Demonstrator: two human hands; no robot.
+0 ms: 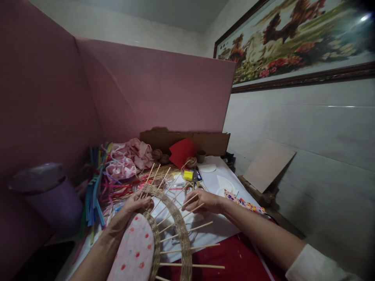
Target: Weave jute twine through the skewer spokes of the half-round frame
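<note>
A round woven piece [178,230] with a pink dotted fabric centre [134,253] stands tilted in front of me, thin wooden sticks [190,228] radiating from its rim. My left hand [137,203] grips the upper left rim, fingers curled over the weave. My right hand [202,201] reaches in from the right, fingers pinched around the sticks near the top of the rim. What it holds between the fingertips is too small to name.
A white sheet [216,230] covers the table over red cloth [234,257]. Behind lie coloured strips [95,191], pink fabric [129,160], red paper [181,152], twine [191,162], a yellow block [188,175], scissors [196,183] and a small cup [200,156]. Pink boards [146,86] wall the back.
</note>
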